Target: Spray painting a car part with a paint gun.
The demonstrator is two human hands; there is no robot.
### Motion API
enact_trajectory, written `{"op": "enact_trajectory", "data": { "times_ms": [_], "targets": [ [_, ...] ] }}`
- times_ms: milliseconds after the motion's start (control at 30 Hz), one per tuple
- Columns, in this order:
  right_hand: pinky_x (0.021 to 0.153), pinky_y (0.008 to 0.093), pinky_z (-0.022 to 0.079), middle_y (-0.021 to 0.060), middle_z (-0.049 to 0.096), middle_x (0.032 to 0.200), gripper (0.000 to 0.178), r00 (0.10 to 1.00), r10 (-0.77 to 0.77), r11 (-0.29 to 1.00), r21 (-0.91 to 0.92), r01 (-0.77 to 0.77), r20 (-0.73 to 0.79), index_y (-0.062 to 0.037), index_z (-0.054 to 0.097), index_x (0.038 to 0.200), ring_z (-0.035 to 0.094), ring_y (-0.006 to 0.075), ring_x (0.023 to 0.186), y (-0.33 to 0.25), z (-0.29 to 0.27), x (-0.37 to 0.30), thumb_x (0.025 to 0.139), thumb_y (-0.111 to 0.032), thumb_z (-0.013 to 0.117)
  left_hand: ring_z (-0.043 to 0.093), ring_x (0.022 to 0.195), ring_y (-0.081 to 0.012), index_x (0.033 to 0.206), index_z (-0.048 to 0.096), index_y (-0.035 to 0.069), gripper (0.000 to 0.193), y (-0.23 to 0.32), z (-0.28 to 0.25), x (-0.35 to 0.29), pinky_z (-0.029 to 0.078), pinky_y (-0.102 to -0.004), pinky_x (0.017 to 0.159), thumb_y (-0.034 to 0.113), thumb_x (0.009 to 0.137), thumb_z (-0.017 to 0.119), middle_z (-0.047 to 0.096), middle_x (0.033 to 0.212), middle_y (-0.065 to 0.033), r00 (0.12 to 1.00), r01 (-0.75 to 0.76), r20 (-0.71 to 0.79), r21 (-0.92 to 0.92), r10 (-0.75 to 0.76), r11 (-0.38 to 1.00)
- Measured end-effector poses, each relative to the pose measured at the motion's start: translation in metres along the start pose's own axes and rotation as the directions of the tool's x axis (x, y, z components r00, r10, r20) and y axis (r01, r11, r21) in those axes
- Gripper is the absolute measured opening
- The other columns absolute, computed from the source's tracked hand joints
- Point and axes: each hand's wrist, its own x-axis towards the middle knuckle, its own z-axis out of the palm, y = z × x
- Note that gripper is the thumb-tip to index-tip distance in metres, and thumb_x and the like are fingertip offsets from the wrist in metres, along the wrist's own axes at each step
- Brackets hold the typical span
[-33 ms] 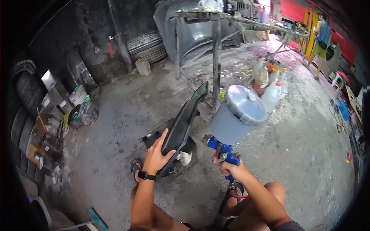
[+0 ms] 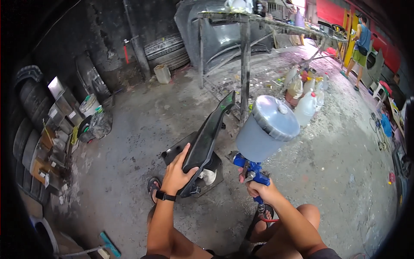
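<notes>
Above the concrete floor (image 2: 125,151), a long dark panel (image 2: 205,138) is held tilted, short of the near corner of the bench (image 2: 245,60). Spray work seems set up, panel and gun both being held; no mist is seen, and how much is coated or left cannot be told. Green marks noted at the panel's far tip. A lidded translucent cup (image 2: 258,136) is carried on the blue spray gun (image 2: 256,175), clear of the panel. Hands kept well apart. The panel is clasped by the left hand (image 2: 176,172), fingers spread on its face, thumb set wide at the edge. The gun's handle is wrapped by the right hand (image 2: 258,190); trigger pressure not made out.
</notes>
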Motion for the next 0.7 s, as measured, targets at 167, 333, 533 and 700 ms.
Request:
{"op": "enact_trajectory", "data": {
  "times_ms": [167, 333, 533, 700],
  "targets": [
    [0.048, 0.0243, 0.035, 0.0030, 0.054, 0.081, 0.035, 0.999, 0.034, 0.992, -0.125, -0.033, 0.004, -0.0007, 0.053, 0.109, 0.040, 0.0081, 0.049, -0.003, 0.004, 0.003, 0.074, 0.002, 0.049, 0.054, 0.114, -0.0394, 0.144, 0.034, 0.017, 0.081, 0.001, 0.001, 0.001, 0.045, -0.0405, 0.095, 0.017, 0.074, 0.075, 0.056, 0.123, -0.0234, 0.999, 0.036, 0.000, 0.013, -0.036, 0.999],
    [0.046, 0.0236, 0.038, 0.0000, 0.057, 0.088, 0.035, 0.995, 0.087, 0.981, -0.178, -0.077, 0.050, -0.0061, 0.053, 0.111, 0.046, 0.0081, 0.052, 0.004, 0.002, 0.010, 0.077, 0.002, 0.049, 0.054, 0.114, -0.0396, 0.144, 0.034, 0.017, 0.081, -0.001, -0.001, -0.001, 0.044, -0.0410, 0.095, 0.017, 0.074, 0.075, 0.056, 0.124, -0.0232, 0.999, 0.042, -0.013, 0.023, -0.042, 0.999],
    [0.044, 0.0239, 0.036, -0.0013, 0.057, 0.086, 0.035, 0.992, 0.108, 0.974, -0.206, -0.092, 0.070, -0.0074, 0.053, 0.111, 0.045, 0.0073, 0.051, 0.013, 0.006, 0.014, 0.077, 0.000, 0.049, 0.054, 0.114, -0.0399, 0.144, 0.034, 0.018, 0.081, -0.003, -0.004, -0.006, 0.045, -0.0415, 0.095, 0.016, 0.074, 0.075, 0.056, 0.124, -0.0233, 0.999, 0.041, -0.026, 0.031, -0.040, 0.999],
    [0.043, 0.0239, 0.035, -0.0020, 0.055, 0.085, 0.032, 0.990, 0.120, 0.959, -0.268, -0.095, 0.078, -0.0079, 0.053, 0.108, 0.044, 0.0068, 0.050, 0.015, 0.013, 0.017, 0.076, -0.001, 0.049, 0.054, 0.114, -0.0399, 0.144, 0.033, 0.019, 0.081, -0.007, -0.008, -0.009, 0.044, -0.0417, 0.096, 0.017, 0.074, 0.074, 0.055, 0.125, -0.0234, 0.997, 0.066, -0.034, 0.030, -0.065, 0.997]
  ]
}}
